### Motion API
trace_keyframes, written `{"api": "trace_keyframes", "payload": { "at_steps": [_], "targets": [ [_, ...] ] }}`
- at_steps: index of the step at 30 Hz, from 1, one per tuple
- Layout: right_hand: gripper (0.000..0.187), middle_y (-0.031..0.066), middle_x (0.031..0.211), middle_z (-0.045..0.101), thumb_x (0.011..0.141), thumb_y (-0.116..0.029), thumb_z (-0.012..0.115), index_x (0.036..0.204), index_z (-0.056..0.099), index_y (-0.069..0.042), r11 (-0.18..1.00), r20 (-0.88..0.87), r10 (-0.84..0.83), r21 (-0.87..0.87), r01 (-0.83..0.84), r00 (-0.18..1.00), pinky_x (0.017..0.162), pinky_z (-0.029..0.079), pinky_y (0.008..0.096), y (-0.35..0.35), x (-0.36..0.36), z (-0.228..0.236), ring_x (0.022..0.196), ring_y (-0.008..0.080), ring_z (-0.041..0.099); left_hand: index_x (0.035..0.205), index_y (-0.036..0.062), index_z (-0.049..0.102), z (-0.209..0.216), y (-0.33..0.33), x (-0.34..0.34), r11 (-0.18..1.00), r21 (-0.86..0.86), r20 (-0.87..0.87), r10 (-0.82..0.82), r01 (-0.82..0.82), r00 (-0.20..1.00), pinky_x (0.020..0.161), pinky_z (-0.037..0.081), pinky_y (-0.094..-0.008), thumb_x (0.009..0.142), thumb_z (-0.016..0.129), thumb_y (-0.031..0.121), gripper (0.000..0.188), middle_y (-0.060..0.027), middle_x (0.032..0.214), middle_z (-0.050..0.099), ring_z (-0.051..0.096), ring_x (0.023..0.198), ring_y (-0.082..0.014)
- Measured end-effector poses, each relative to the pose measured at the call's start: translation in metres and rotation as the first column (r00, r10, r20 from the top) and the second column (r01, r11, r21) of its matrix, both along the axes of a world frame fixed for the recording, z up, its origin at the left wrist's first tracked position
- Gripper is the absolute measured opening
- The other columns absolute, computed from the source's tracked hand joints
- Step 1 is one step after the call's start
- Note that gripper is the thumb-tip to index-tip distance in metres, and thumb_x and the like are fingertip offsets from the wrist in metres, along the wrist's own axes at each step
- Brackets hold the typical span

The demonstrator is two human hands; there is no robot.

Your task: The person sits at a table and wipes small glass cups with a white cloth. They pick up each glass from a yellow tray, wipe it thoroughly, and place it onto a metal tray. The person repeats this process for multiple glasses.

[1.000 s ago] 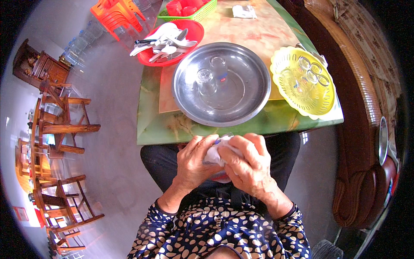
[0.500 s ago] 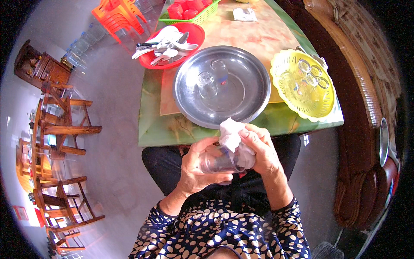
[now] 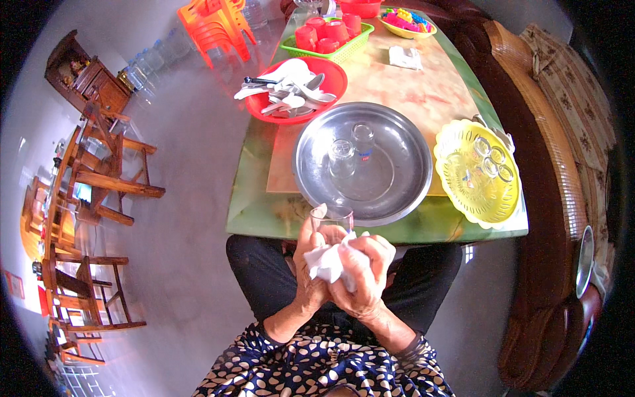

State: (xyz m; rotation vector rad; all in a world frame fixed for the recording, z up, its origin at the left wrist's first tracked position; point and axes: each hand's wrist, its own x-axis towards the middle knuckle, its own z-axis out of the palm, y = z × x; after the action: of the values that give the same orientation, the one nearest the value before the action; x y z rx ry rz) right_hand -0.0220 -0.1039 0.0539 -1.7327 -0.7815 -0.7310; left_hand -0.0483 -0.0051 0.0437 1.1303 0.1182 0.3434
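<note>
Between my two hands, above my lap at the table's near edge, is a clear drinking glass (image 3: pixel 338 215) with its rim pointing toward the table. My left hand (image 3: pixel 307 261) is closed round the glass from the left. My right hand (image 3: pixel 367 274) grips a crumpled white cloth (image 3: pixel 331 261) against the glass's lower part, which the cloth and fingers hide. Just beyond stands a wide steel basin (image 3: pixel 397 198) with two clear glasses inside, one glass (image 3: pixel 342 159) nearer and another glass (image 3: pixel 362 134) behind it. To the right, a yellow scalloped basket (image 3: pixel 463 195) holds several clear glasses (image 3: pixel 489 159).
A red bowl (image 3: pixel 337 69) of spoons and other utensils sits left of the basin. Behind it is a green basket (image 3: pixel 360 46) with red cups. A folded white cloth (image 3: pixel 405 58) and a bowl of colourful pieces (image 3: pixel 408 25) lie farther back. Wooden chairs (image 3: pixel 112 178) stand at left.
The glass has turned from lying sideways to rim-away, and my hands have drawn closer together. The cloth has moved down and left onto its lower part. The view has tilted up.
</note>
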Motion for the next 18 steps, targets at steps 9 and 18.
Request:
{"api": "trace_keyframes", "payload": {
  "at_steps": [9, 18],
  "targets": [
    [0.044, 0.0213, 0.115, 0.053, 0.069, 0.008, 0.048, 0.112, 0.056, -0.001, 0.993, -0.133, 0.077, 0.099, -0.064, 0.988, 0.091, 0.042, 0.0423, -0.003, 0.017, 0.01, 0.107, 0.0356, 0.051, 0.135, 0.0053, 0.031, 0.009, -0.009, -0.009, 0.947, -0.308, 0.003, -0.091, 0.088, 0.996, 0.094, 0.04, -0.0328, 0.098, 0.038, 0.035, 0.048, -0.0108, 0.122, 0.049, 0.052, 0.106, -0.0177],
    [0.031, 0.0209, 0.118, 0.05, 0.084, -0.002, 0.054, 0.114, 0.057, 0.0, 0.99, -0.283, 0.132, 0.08, -0.114, 0.95, 0.095, 0.038, 0.0395, 0.0, 0.005, 0.0, 0.11, 0.0328, 0.048, 0.134, 0.0147, 0.033, 0.017, -0.007, -0.007, 0.871, -0.491, -0.127, -0.078, 0.006, 0.989, 0.095, 0.04, -0.0373, 0.094, 0.032, 0.052, 0.054, -0.0078, 0.121, 0.051, 0.05, 0.112, -0.0201]
  ]
}}
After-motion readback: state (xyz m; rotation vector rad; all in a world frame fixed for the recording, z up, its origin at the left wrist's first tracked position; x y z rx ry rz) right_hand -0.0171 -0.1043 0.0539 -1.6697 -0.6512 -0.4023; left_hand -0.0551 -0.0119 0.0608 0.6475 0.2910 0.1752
